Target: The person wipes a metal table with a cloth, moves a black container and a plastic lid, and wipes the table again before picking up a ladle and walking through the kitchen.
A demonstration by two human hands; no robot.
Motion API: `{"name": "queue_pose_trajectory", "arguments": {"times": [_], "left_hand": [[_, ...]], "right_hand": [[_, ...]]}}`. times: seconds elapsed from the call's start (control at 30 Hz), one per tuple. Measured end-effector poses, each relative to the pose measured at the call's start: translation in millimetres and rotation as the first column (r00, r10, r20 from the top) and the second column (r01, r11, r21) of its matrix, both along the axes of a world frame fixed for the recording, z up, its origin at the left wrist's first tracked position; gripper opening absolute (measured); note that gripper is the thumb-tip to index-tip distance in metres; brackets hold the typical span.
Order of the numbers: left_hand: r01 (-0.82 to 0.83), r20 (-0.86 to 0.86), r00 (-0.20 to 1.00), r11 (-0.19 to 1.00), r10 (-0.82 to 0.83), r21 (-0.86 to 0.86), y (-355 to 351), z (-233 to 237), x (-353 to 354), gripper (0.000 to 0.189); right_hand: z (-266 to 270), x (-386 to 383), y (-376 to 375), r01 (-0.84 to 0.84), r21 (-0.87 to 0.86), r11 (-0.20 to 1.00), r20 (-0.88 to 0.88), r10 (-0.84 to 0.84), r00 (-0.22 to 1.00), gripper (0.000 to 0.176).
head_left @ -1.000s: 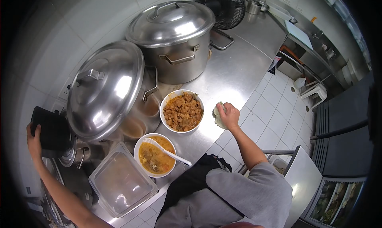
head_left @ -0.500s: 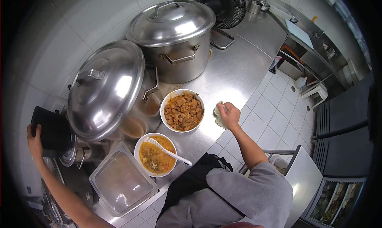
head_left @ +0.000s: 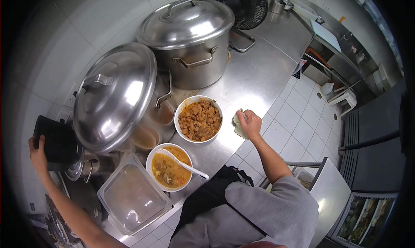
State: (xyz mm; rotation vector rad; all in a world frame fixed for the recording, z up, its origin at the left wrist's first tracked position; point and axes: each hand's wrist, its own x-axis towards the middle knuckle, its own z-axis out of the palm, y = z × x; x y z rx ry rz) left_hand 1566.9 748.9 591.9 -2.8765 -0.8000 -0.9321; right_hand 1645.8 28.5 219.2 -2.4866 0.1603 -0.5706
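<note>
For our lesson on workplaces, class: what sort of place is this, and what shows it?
Probably a commercial kitchen: two large, round, lidded silver metal stockpots stand on a long, shiny stainless-steel counter, near a round white bowl of chunky orange-brown food.

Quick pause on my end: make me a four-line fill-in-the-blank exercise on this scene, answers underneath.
1. The right hand grips a crumpled ____.
2. The left hand is on a boxy object coloured ____.
3. A white spoon rests in the bowl of ____.
4. Each of the two big pots is topped by a metal ____.

Missing words: cloth; black; soup; lid.
</note>
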Motion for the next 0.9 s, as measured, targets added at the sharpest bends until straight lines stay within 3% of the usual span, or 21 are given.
{"name": "queue_pose_trajectory", "arguments": {"times": [0.27, 0.3, 0.33, 0.37, 0.43, 0.47, 0.53, 0.57, 0.9], "left_hand": [[-0.1, 0.024, 0.995, 0.993, 0.099, 0.062, 7.1, -6.1, 0.5, 0.063], [0.039, 0.146, 0.987, 0.988, -0.061, 0.15, 56.0, -24.7, 5.0, 0.071], [0.18, 0.117, 0.974, 0.978, -0.192, 0.104, 18.3, -21.2, 4.0, 0.074], [0.109, 0.143, 0.982, 0.991, -0.12, 0.083, -2.2, -14.5, 1.4, 0.074], [-0.031, 0.188, 0.982, 0.999, 0.025, 0.03, -45.6, -1.8, -3.5, 0.072], [-0.06, 0.173, 0.984, 0.995, 0.046, 0.075, -49.3, -1.0, -5.5, 0.07], [-0.105, 0.16, 0.983, 0.99, 0.089, 0.095, -51.2, -2.6, -11.4, 0.066], [-0.093, 0.171, 0.983, 0.988, 0.071, 0.124, -49.3, -3.9, -13.2, 0.066], [-0.069, 0.24, 0.97, 0.988, 0.035, 0.137, -52.7, -7.3, -10.8, 0.064]], "right_hand": [[-0.2, -2.2, -2.7, 0.03, 0.035, 0.999, -0.019, -0.03, 0.999, 0.042], [-3.5, -2.8, -1.0, 0.043, 0.07, 0.997, -0.042, -0.041, 0.998, 0.041], [-13.5, -2.4, -4.2, 0.039, 0.079, 0.996, 0.031, -0.042, 0.999, 0.04], [-27.8, 3.9, -5.6, -0.046, 0.182, 0.982, 0.112, 0.026, 0.993, 0.035], [-20.1, 3.9, -0.2, -0.139, 0.315, 0.939, 0.108, 0.109, 0.988, 0.032], [0.3, -0.4, 7.4, -0.121, 0.293, 0.949, 0.052, 0.11, 0.993, 0.033], [-16.4, 3.6, 6.3, -0.107, 0.225, 0.968, 0.054, 0.097, 0.994, 0.041], [-6.5, 1.8, 4.7, -0.071, 0.117, 0.991, 0.061, 0.065, 0.996, 0.044], [7.8, -5.5, 13.2, -0.053, 0.159, 0.986, 0.058, 0.044, 0.997, 0.053]]}}
